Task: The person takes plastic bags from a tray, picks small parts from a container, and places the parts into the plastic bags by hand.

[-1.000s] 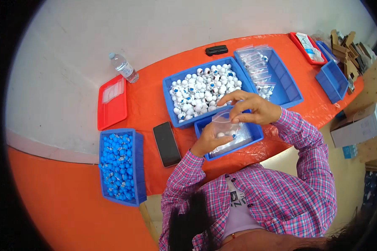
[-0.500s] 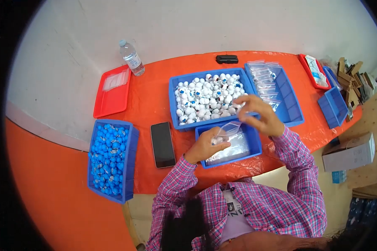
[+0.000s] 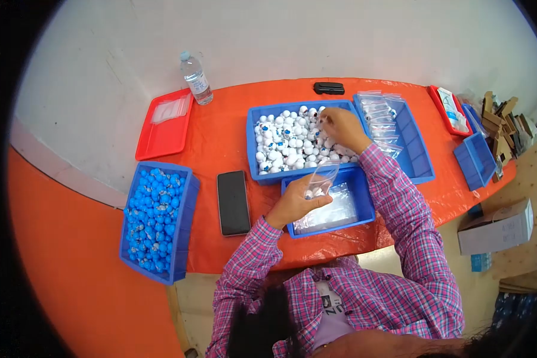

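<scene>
My left hand (image 3: 293,201) is closed on a clear zip bag (image 3: 324,175), held upright with its mouth up and white balls at the bottom. It hovers over the left part of a small blue bin (image 3: 369,206) holding flat clear bags (image 3: 337,210). My right hand (image 3: 345,128) reaches into the right side of a larger blue bin (image 3: 252,143) full of small white balls (image 3: 280,140), some with blue or dark red marks. Its fingers are pinched together at the balls; whatever is between them is hidden.
Right of the balls, another blue bin (image 3: 416,140) holds filled zip bags (image 3: 377,113). At left stand a bin (image 3: 188,200) of blue balls (image 3: 154,218), a phone (image 3: 233,203), a red tray (image 3: 161,142) and a water bottle (image 3: 197,80). A small blue bin (image 3: 476,160) sits at the right edge.
My right hand has moved from above the bag, away from me, into the white balls, and its fingers have closed. The left hand still holds the bag, now more upright.
</scene>
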Motion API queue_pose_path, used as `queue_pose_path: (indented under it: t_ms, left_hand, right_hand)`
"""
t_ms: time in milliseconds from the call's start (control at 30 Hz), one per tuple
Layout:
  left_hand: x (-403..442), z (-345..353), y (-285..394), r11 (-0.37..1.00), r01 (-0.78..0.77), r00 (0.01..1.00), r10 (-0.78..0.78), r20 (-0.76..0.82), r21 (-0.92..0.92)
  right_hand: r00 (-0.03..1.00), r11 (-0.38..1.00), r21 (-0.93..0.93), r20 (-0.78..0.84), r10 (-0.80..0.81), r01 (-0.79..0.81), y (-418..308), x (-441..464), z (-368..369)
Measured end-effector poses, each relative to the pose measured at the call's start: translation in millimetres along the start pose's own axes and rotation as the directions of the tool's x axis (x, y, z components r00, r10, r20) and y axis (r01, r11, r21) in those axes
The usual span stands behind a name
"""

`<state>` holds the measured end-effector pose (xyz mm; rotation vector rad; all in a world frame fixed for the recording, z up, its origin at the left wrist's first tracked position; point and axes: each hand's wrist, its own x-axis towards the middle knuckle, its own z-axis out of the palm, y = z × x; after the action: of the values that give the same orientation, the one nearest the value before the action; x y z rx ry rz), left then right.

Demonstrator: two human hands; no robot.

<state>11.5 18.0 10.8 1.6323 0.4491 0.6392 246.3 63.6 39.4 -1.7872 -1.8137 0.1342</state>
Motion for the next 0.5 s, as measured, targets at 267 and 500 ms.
queue_pose_path:
  t_ms: [267, 500]
  left_hand:
    - [1.3, 4.8, 1.3, 0.999, 0.024, 1.0, -0.023, -0.012, 0.046]
    - [1.0, 1.5, -2.9, 0.994, 0.094, 0.995, -0.092, 0.042, -0.051]
  right_hand:
    - [0.968, 0.815, 0.572, 0.142, -0.205, 0.089, -50.0, -61.6, -88.9]
    - [0.921, 0.844, 0.492, 0.186, -0.342, 0.214, -50.7, -69.7, -81.9]
